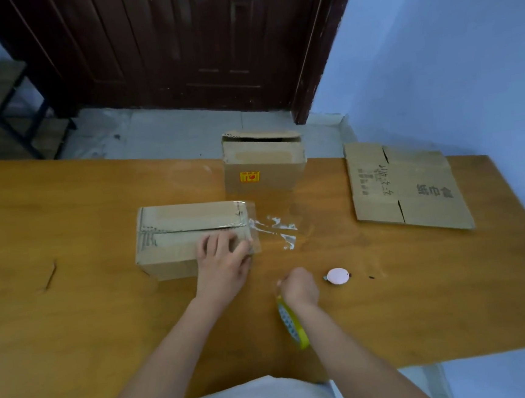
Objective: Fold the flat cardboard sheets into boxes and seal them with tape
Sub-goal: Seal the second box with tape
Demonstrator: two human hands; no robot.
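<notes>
The tape roll (292, 322) sits nearest, gripped in the curled right hand (298, 287) above the table (74, 310). Clear tape (276, 229) stretches from it to the box (191, 236), where the left hand (223, 259) presses flat on the top. A second box (263, 164) stands behind; a flat sheet (406, 186) lies at right, a pink object (338, 276) just beside the right hand.

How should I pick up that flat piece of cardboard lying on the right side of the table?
Grab the flat cardboard sheet by its near right corner, coming in from the table's right side. It lies flat, so there is nothing to grip on top, but that corner seems to reach the table edge. Slide your fingers under there with your thumb on top, then lift.
</notes>
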